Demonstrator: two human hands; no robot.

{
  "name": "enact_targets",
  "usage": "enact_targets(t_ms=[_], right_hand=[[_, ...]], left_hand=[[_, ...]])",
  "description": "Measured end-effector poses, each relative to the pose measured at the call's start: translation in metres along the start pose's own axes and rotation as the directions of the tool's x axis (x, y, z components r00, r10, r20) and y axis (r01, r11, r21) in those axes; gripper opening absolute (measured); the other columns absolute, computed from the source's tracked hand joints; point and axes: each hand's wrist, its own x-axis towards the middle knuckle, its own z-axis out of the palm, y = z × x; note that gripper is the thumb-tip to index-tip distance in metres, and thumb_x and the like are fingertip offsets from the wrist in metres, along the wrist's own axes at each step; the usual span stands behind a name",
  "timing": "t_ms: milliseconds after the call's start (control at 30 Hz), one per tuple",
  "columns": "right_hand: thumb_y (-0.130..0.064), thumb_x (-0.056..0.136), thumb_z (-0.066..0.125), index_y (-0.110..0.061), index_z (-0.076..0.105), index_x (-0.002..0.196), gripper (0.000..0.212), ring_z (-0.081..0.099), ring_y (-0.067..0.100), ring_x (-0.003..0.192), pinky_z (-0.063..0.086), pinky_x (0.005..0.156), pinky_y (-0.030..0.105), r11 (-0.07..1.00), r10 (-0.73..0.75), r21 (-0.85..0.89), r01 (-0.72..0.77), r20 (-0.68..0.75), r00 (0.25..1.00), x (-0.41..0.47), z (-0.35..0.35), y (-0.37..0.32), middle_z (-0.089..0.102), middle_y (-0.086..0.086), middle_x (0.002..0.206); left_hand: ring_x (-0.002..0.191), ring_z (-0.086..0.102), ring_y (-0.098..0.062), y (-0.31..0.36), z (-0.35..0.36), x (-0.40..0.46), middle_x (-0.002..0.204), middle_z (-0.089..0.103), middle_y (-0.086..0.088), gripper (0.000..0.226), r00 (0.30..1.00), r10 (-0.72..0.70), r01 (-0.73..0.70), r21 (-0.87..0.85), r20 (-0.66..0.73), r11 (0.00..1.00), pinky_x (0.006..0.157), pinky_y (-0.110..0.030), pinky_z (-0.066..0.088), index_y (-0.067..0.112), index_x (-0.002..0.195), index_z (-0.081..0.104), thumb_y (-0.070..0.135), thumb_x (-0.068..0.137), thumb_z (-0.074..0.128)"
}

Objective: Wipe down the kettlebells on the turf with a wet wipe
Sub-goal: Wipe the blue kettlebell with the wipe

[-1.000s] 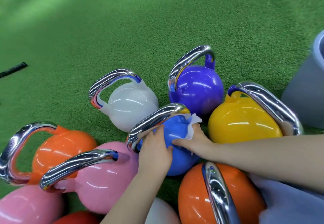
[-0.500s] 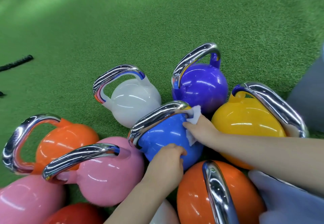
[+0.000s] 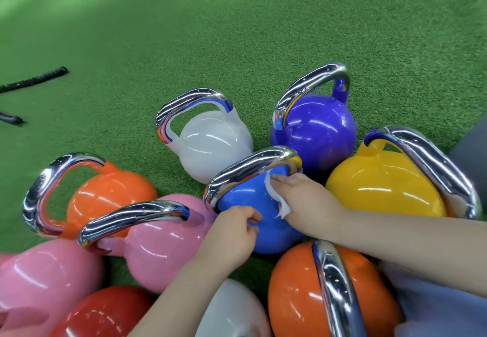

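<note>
A blue kettlebell (image 3: 245, 199) with a chrome handle stands in the middle of a cluster on green turf (image 3: 237, 33). My right hand (image 3: 308, 199) presses a crumpled white wet wipe (image 3: 279, 199) against its upper right side, just under the handle. My left hand (image 3: 232, 234) rests on the bell's lower left front with its fingers curled. Around it stand white (image 3: 210, 144), purple (image 3: 316, 131), yellow (image 3: 382, 191), orange (image 3: 110, 199) and pink (image 3: 158, 244) kettlebells.
Nearer me lie another orange kettlebell (image 3: 297, 297), a red one (image 3: 105, 313), a white one (image 3: 232, 310) and a second pink one (image 3: 39, 284). A black rope end (image 3: 34, 79) lies on the turf at far left. A grey object (image 3: 471, 149) stands at the right edge.
My right hand has slid the wipe from behind the handle's right end down onto the blue bell's upper side. My left hand has dropped lower on the bell.
</note>
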Motion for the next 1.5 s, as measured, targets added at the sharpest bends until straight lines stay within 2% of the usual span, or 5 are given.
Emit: enact_targets(t_ms=[467, 700, 967, 1233, 1500], right_hand=[[-0.033, 0.07, 0.053, -0.017, 0.07, 0.1, 0.039, 0.062, 0.028, 0.091, 0.055, 0.074, 0.033, 0.89, -0.443, -0.138, 0.434, -0.036, 0.896, -0.002, 0.0, 0.022, 0.064, 0.009, 0.104], [-0.028, 0.09, 0.045, -0.007, 0.062, 0.088, 0.027, 0.056, 0.033, 0.099, 0.036, 0.072, 0.029, 0.735, 0.586, 0.494, -0.465, -0.116, 0.802, -0.001, -0.006, 0.039, 0.054, 0.014, 0.099], [-0.012, 0.089, 0.046, -0.005, 0.048, 0.114, 0.026, 0.047, 0.032, 0.114, 0.036, 0.096, 0.036, 0.251, 0.945, 0.907, -0.339, -0.154, 0.288, 0.021, -0.037, 0.037, 0.048, 0.018, 0.124], [-0.023, 0.069, 0.054, -0.012, 0.051, 0.102, 0.035, 0.054, 0.032, 0.103, 0.042, 0.084, 0.034, 0.519, 0.658, 0.741, -0.427, -0.027, 0.752, 0.014, -0.027, 0.014, 0.056, 0.014, 0.108], [-0.008, 0.078, 0.059, -0.007, 0.043, 0.124, 0.049, 0.046, 0.02, 0.09, 0.041, 0.073, 0.024, 0.502, 0.529, 0.752, -0.427, 0.124, 0.84, 0.009, -0.038, -0.001, 0.038, 0.011, 0.108]], left_hand=[[0.079, 0.056, -0.006, 0.019, 0.001, 0.005, 0.102, 0.066, 0.005, 0.026, 1.0, 0.0, -0.001, -0.08, -0.006, 0.997, 0.066, -0.001, 0.034, 0.017, 0.107, 0.065, 0.007, 0.086, 0.055], [0.085, 0.056, -0.008, 0.049, 0.011, 0.013, 0.107, 0.066, -0.001, 0.023, 0.997, -0.074, 0.079, -0.259, 0.029, 0.963, 0.082, -0.013, 0.041, 0.009, 0.11, 0.064, 0.008, 0.088, 0.055], [0.07, 0.055, 0.003, 0.073, 0.022, 0.009, 0.106, 0.068, -0.002, 0.023, 0.991, 0.011, 0.045, -0.416, 0.13, 0.908, 0.081, -0.015, 0.045, 0.011, 0.108, 0.066, 0.007, 0.088, 0.055], [0.087, 0.06, -0.012, 0.082, 0.017, 0.012, 0.105, 0.066, 0.001, 0.028, 0.998, -0.061, 0.056, -0.472, 0.004, 0.88, 0.092, -0.027, 0.047, 0.016, 0.108, 0.061, 0.002, 0.086, 0.051], [0.076, 0.059, -0.006, 0.082, 0.014, 0.002, 0.082, 0.058, 0.006, 0.032, 0.976, -0.209, 0.123, -0.651, -0.055, 0.749, 0.086, -0.033, 0.052, 0.021, 0.079, 0.054, -0.009, 0.084, 0.043]])
